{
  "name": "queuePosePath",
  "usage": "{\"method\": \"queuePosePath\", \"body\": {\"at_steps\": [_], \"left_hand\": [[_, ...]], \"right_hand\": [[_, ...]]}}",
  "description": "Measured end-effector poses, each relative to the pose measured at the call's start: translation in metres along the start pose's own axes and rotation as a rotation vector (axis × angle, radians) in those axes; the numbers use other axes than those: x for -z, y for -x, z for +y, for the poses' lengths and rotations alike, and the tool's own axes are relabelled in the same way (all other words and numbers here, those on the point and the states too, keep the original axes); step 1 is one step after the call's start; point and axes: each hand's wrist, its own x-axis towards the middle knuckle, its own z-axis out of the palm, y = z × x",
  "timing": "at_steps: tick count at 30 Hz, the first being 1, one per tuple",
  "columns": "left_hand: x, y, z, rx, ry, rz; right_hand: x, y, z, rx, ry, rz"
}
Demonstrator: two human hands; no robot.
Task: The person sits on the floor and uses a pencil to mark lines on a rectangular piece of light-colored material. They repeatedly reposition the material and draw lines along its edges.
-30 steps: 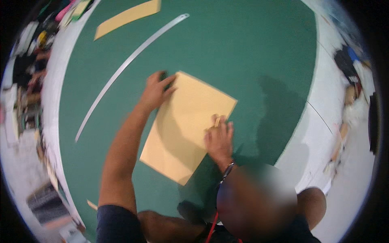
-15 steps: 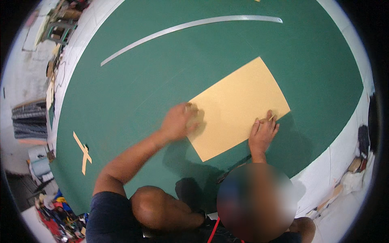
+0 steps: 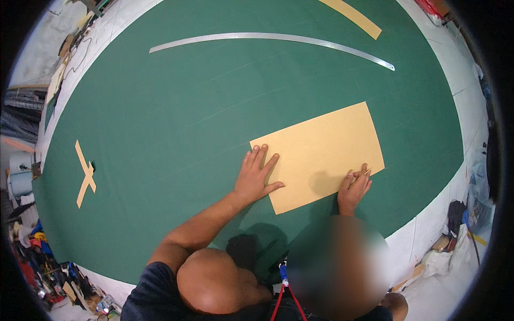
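Note:
A rectangular tan sheet of card or paper (image 3: pixel 316 152) lies flat on the green mat (image 3: pixel 176 117). My left hand (image 3: pixel 256 176) is open, its fingers spread and pressed over the sheet's left edge. At the lower right part of the sheet, my right hand (image 3: pixel 353 192) is closed on a thin pencil-like stick (image 3: pixel 368 172). The stick's tip is near the sheet's lower right edge; I cannot tell whether it touches. A blurred round patch covers part of my right forearm.
A long metal ruler (image 3: pixel 267 36) lies beyond the sheet. Further off is a tan strip (image 3: pixel 356 18). Crossed tan strips (image 3: pixel 85 174) lie at the left. White floor tiles (image 3: pixel 428 214) border the mat, with mixed clutter (image 3: pixel 40 251) at lower left and plastic bags (image 3: pixel 439 265) at right.
My left hand has gone from curled and blurred to spread flat on the sheet's edge. The view has shifted and turned, bringing the far strip into sight. The right hand keeps the stick.

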Motion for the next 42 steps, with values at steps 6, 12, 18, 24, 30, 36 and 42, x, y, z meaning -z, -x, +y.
{"method": "queuePosePath", "body": {"at_steps": [6,12,18,24,30,36,42], "left_hand": [[-0.005,0.004,-0.006,-0.016,0.016,0.018],[-0.004,0.0,-0.007,-0.002,0.052,0.002],[0.004,-0.006,-0.004,0.011,0.045,-0.053],[0.016,-0.016,0.001,-0.022,0.079,-0.081],[0.015,-0.018,-0.001,-0.026,0.026,-0.119],[0.018,-0.018,0.0,0.016,-0.013,-0.186],[0.041,-0.047,0.031,0.094,-0.13,-0.352]], "right_hand": [[0.001,0.002,-0.001,0.006,-0.002,-0.005],[0.002,0.002,0.0,0.023,0.004,-0.008],[-0.004,0.006,0.007,0.065,0.058,0.034],[0.025,-0.039,-0.027,-0.052,-0.111,0.098],[-0.012,-0.149,-0.072,0.046,-0.101,-0.114],[-0.034,-0.165,-0.076,-0.033,-0.022,-0.242],[-0.028,-0.164,-0.076,-0.06,-0.066,-0.237]]}}
